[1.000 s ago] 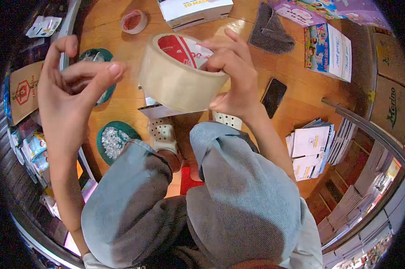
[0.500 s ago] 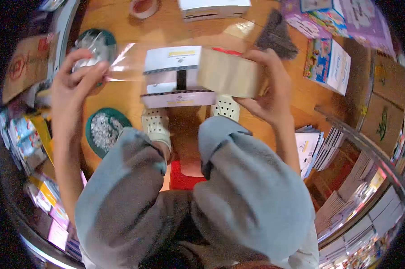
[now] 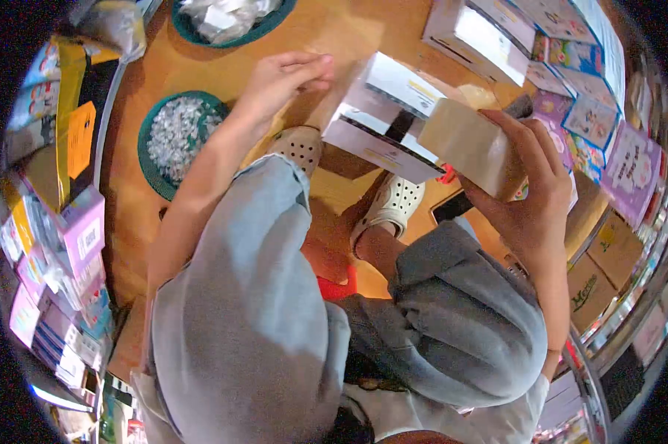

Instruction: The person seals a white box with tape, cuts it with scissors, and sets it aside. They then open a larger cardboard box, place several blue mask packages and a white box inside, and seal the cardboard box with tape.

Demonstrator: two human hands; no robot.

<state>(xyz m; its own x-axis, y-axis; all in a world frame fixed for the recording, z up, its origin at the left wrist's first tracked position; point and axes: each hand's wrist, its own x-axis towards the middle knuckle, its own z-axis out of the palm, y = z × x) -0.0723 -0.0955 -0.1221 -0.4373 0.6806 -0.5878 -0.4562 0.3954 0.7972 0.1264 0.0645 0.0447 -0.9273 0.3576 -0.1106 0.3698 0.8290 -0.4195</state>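
Note:
A white box (image 3: 384, 122) with a black stripe stands tilted in view above the white clogs (image 3: 402, 200). My right hand (image 3: 522, 159) is wrapped round a beige roll-like block (image 3: 471, 140) at the box's right end. To the left of the box is my left hand (image 3: 297, 78), its fingertips pinched together; what they hold, if anything, is too small to make out. Clear, shiny film shows faintly at the box's left end.
Two green trays, one with clear small pieces (image 3: 147, 152) and one with crumpled plastic (image 3: 230, 16), lie at the left. Another white box (image 3: 489, 37) and purple packages (image 3: 630, 170) are at the upper right. Brown cartons (image 3: 596, 285) stand at the right; stacked packages line the left.
The view has turned and shifted. My left hand has come nearer to the box, and the clear strip stretched from it no longer shows plainly. My right hand still holds the beige block.

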